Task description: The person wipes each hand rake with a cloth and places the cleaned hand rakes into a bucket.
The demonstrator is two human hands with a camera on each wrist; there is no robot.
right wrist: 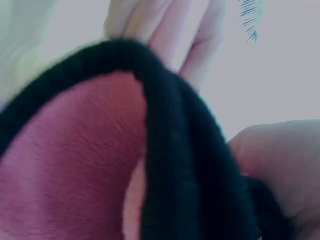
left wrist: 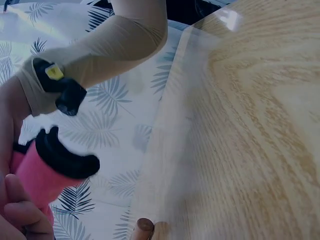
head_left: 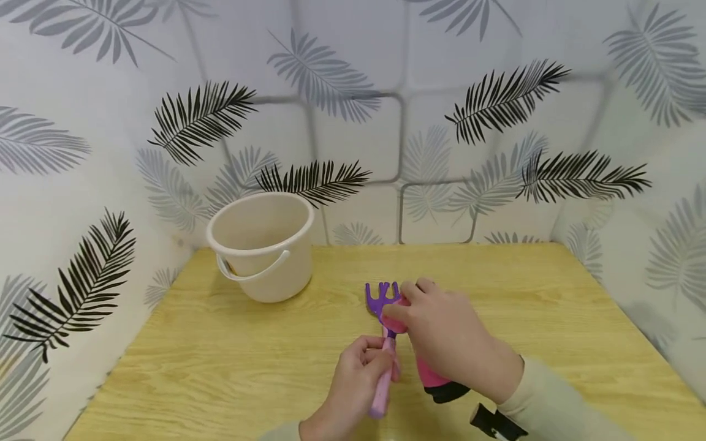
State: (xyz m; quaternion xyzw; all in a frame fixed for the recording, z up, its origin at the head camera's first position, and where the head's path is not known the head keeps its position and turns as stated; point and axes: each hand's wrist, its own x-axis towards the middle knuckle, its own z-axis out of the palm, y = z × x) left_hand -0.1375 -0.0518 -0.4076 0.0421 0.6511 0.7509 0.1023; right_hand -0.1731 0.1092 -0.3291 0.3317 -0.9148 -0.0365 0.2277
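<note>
My left hand pinches the light pink handle of a small purple garden hand fork, its tines pointing away from me. With my right hand I grip a pink glove with a black-edged cuff. Its pink fabric overlaps the base of the fork's head in the head view. The cuff hangs below my right palm and fills much of the right wrist view, where the pink lining shows. In the left wrist view the black cuff edge appears beside curled fingers.
A cream bucket with its handle lowered stands at the back left of the wood-grain table. Leaf-patterned walls enclose the back and both sides. A black wrist camera sits on the right sleeve.
</note>
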